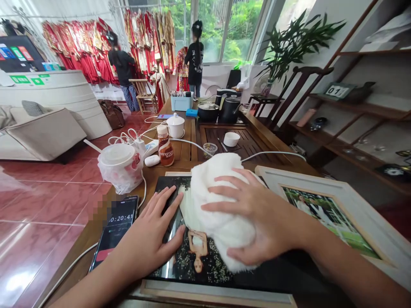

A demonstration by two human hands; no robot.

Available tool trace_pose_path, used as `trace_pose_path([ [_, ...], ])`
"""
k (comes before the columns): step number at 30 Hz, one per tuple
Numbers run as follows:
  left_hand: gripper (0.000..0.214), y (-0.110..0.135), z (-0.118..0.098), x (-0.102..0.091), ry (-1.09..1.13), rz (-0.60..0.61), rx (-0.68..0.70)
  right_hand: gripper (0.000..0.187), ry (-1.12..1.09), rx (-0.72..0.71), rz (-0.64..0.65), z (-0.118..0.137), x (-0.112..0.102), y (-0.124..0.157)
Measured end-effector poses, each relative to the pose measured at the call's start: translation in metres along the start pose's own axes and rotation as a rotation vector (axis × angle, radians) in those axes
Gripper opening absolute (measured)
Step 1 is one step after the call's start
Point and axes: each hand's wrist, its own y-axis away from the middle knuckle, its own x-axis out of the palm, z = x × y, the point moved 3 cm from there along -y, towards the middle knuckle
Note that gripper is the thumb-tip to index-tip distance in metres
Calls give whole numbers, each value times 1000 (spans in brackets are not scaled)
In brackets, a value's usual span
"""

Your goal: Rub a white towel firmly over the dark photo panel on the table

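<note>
While my left grip (pixel 146 233) lies open and flat on the dark photo panel (pixel 195 261), my right grip (pixel 260 218) rests open on a white cloth (pixel 218 209) bunched atop the panel. The cloth seems soft and light, easily gathered from above; the panel looks stiff, best held by its edges. Cloth and hands hide much of its picture.

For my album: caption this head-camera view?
Right hand presses fluffy white cloth on a dark framed photograph; left hand rests flat beside it.
</note>
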Motion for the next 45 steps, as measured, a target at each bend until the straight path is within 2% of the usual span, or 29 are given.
trace_pose_path([
  [3, 60, 0, -1, 0, 7, -7, 12, 69, -107, -124, 53, 29, 1, -2],
  [5, 58, 0, -1, 0, 18, 0, 21, 71, -136, -166, 78, 35, 2, -2],
  [7, 58, 0, -1, 0, 30, -2, 14, 69, -108, -136, 66, 27, 2, 0],
  [12, 62, 2, 0, 1, 45, -18, -10, 59, 83, 60, -37, -20, -5, 6],
  [15, 61, 2, -1, 0, 60, -39, -5, 55, 106, 99, -35, -28, -8, 7],
  [17, 61, 3, -2, -1, 71, -54, -3, 56, 90, 67, -31, -19, -7, 5],
  [22, 59, 5, -3, -2, 66, -55, -1, 59, -22, -74, 60, 29, 0, -1],
  [24, 59, 6, -3, -2, 61, -53, 5, 61, -38, -91, 84, 36, 2, 0],
  [26, 59, 7, -3, -3, 56, -56, 6, 61, -5, -65, 73, 30, 1, 2],
  [30, 61, 9, -4, -5, 49, -62, 10, 57, 143, 68, -38, -6, -6, 9],
  [33, 61, 10, -5, -7, 62, -76, 21, 52, 188, 109, -52, -21, -9, 12],
  [35, 61, 10, -6, -8, 71, -86, 21, 52, 176, 86, -55, -14, -8, 11],
  [41, 58, 10, -7, -9, 70, -100, 23, 59, -8, -99, 30, 47, -2, 4],
  [43, 57, 11, -7, -10, 77, -109, 34, 59, -22, -103, 41, 49, -2, 5],
  [45, 58, 12, -7, -10, 79, -112, 36, 57, 21, -50, 17, 37, -4, 6],
])
